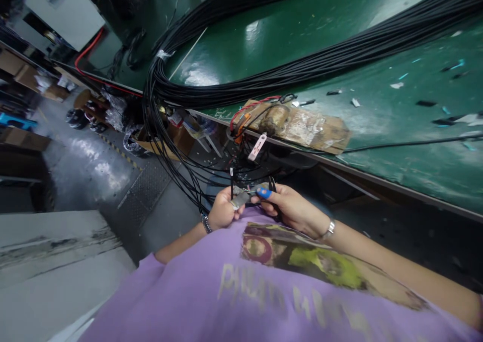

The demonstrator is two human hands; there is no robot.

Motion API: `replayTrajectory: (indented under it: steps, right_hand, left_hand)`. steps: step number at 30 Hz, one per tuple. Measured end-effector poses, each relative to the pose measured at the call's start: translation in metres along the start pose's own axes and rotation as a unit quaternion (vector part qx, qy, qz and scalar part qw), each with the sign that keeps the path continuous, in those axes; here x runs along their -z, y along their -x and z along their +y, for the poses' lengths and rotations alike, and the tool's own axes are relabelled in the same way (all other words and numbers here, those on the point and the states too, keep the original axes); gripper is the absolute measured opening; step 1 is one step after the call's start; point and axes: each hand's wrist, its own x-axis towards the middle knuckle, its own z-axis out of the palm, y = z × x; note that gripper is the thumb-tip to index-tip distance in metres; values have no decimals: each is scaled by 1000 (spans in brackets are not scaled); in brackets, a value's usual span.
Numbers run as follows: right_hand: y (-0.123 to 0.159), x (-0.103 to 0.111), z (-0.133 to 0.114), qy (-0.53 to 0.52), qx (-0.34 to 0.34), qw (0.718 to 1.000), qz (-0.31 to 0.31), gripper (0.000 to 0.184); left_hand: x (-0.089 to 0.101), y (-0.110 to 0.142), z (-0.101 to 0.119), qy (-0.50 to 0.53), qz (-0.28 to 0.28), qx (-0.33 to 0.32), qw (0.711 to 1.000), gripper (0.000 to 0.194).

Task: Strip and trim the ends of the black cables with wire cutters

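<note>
In front of the purple shirt, my left hand is closed round a black cable and a grey, foil-like piece at its end. My right hand, with blue tape on the thumb, pinches close beside it. Thin coloured wires run between the fingers of both hands. A dark, narrow item sticks up from the right hand; its kind is unclear. Strands of the black cable bundle hang from the bench toward my hands.
A large coil of black cables lies on the green bench. At the bench edge are a taped board, a red wire and a white tag. Cut scraps lie to the right. Cardboard boxes stand left.
</note>
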Motion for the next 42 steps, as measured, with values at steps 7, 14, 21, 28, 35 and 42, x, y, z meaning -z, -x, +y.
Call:
replayTrajectory:
  steps: [7, 14, 21, 28, 35, 42]
  right_hand:
    - [-2, 1, 5, -53, -28, 998, -13, 38]
    - [-5, 2, 8, -86, -46, 995, -22, 36]
    - [-6, 3, 11, -100, -58, 993, -29, 38]
    - [-6, -1, 7, -104, -65, 992, -39, 34]
    - [-6, 0, 7, -44, -30, 999, -2, 33]
    - [-5, 1, -2, 12, 11, 999, 30, 33]
  left_hand:
    - [0, 0, 1, 6, 0, 1, 1000, 52]
    - [1, 0, 0, 10, -6, -3, 1000, 51]
    - [2, 0, -3, 13, -4, -5, 1000, 50]
    - [0, 1, 1, -2, 5, 5, 1000, 47]
    - [-6, 4, 10, -45, 15, 4, 999, 44]
    - [-4, 3, 6, -75, 13, -41, 996, 42]
